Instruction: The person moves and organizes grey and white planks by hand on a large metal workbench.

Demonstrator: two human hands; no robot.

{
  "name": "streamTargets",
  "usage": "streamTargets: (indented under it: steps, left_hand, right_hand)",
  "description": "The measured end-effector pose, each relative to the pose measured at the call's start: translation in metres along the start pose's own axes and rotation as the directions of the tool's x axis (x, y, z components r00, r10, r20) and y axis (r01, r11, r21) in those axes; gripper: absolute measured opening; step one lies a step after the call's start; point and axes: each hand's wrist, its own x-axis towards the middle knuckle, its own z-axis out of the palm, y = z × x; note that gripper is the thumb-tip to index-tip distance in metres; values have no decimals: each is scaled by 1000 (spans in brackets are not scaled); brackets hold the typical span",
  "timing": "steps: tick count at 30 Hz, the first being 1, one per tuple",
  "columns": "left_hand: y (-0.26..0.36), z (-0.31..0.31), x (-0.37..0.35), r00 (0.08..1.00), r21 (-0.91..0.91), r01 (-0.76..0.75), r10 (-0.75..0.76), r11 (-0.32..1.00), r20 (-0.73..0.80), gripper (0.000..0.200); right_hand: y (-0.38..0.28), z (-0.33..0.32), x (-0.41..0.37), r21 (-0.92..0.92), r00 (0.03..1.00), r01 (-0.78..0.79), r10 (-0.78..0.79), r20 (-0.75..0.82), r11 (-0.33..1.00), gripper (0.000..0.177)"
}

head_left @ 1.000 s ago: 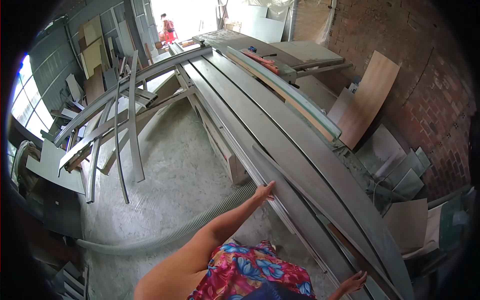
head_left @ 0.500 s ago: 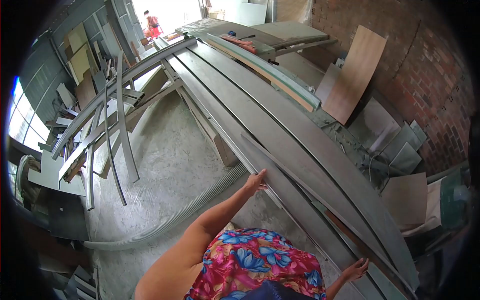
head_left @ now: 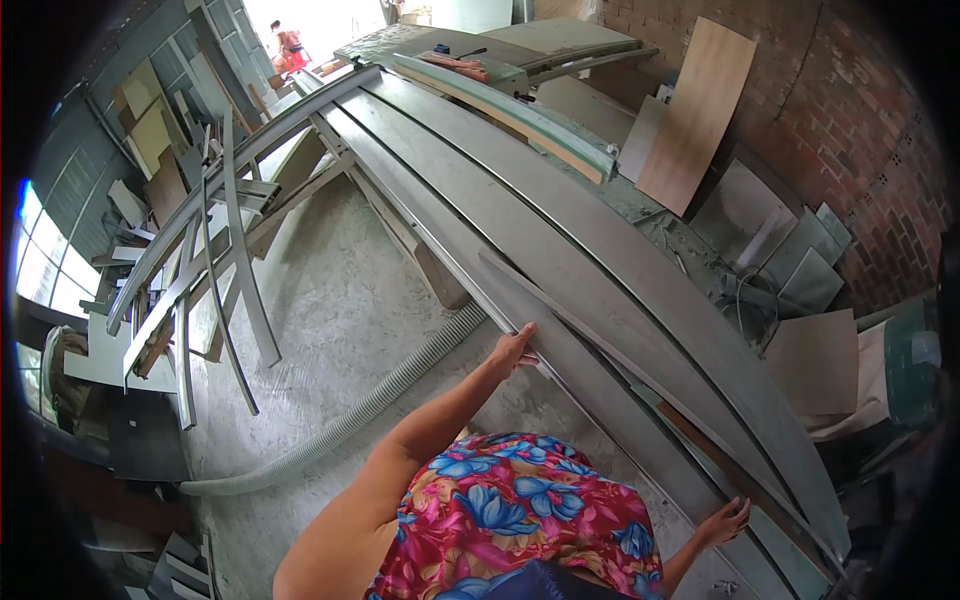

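Long grey panels (head_left: 430, 165) lie side by side, with dark gaps between them, running from upper left to lower right. My left hand (head_left: 514, 352) grips the near edge of the closest panel (head_left: 600, 410), thumb on top and fingers at its side. Farther down the same panel, my right hand (head_left: 724, 522) rests over its surface with fingers spread and slightly curled, holding nothing. A narrow grey strip (head_left: 560, 312) lies slantwise across the panels, and a brown strip (head_left: 695, 435) shows in a gap beyond the right hand.
A ribbed hose (head_left: 380, 408) curves over the concrete floor (head_left: 330, 290). Metal strips (head_left: 240, 260) lean on a frame at left. Behind the panels are a workbench (head_left: 440, 45) and boards (head_left: 695, 115) against a brick wall. A person (head_left: 290, 45) is far off by the bright opening.
The camera view has shifted slightly, moving the background up and left. Both hands remain at about the same places on the panel.
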Motion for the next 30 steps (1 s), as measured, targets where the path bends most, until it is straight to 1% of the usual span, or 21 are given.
streamTargets:
  steps: [1, 4, 6, 8, 10, 12, 14, 15, 16, 18, 19, 22, 23, 25, 28, 29, 30]
  left_hand:
    - [1, 2, -5, 1000, -3, -9, 9, 1000, -6, 62]
    - [-6, 7, -12, 1000, 8, -11, 11, 1000, -20, 62]
    - [-16, 5, -9, 999, 27, 0, 1, 1000, -43, 62]
    - [-21, 4, -7, 998, 21, -13, 15, 1000, -66, 60]
    - [-22, 4, -9, 997, 16, -13, 14, 1000, -76, 59]
    - [-18, 4, -15, 997, 11, -1, 1, 1000, -75, 57]
    - [-15, 6, -19, 998, -2, -22, 21, 1000, -60, 55]
    - [-18, 3, -21, 998, -5, -24, 24, 1000, -58, 55]
    - [-19, 2, -21, 998, -8, -22, 22, 1000, -58, 55]
    - [-20, 3, -22, 997, -3, -17, 17, 1000, -71, 56]
    - [-19, 4, -23, 996, -7, -27, 27, 1000, -82, 56]
    - [-22, 4, -22, 994, -15, 10, -11, 1000, -108, 55]
    - [-25, 2, -22, 996, -28, -31, 29, 999, -86, 55]
    - [-25, 3, -20, 995, -17, -32, 30, 999, -93, 56]
    - [-22, 6, -26, 993, 5, -46, 47, 999, -104, 60]
    - [-21, 7, -28, 992, 14, -45, 46, 999, -119, 61]
    - [-22, 8, -29, 990, 22, -40, 43, 999, -131, 61]
  right_hand:
    - [2, -3, 1, 1, 1000, -12, 12, 2, 1000, 43]
    - [16, -5, 1, 108, 996, 88, -85, -37, 990, 44]
    - [0, -27, -9, 40, 993, 101, -97, -73, 994, 42]
    - [12, -11, -3, 178, 978, 189, -168, -127, 966, 38]
    - [-12, -20, -2, 206, 956, 280, -253, -148, 938, 36]
    - [-52, -33, -3, 184, 922, 369, -335, -195, 911, 37]
    - [-94, -49, 7, 190, 893, 439, -405, -194, 878, 36]
    - [-102, -54, 5, 199, 877, 473, -438, -198, 858, 36]
    - [-103, -48, 9, 234, 861, 507, -501, -90, 830, 34]
    - [-103, -27, 23, 325, 775, 564, -623, 109, 759, 31]
    - [-103, -22, 25, 404, 768, 524, -621, 157, 750, 25]
    - [-104, -33, 36, 517, 682, 499, -683, 260, 695, 23]
    - [-105, -37, 35, 537, 665, 499, -698, 266, 680, 23]
    - [-106, -44, 35, 566, 635, 502, -723, 271, 654, 23]
    - [-105, -39, 40, 573, 607, 469, -717, 344, 672, 23]
    - [-105, -35, 43, 556, 593, 514, -739, 319, 653, 21]
    - [-106, -32, 44, 573, 604, 509, -741, 294, 642, 21]
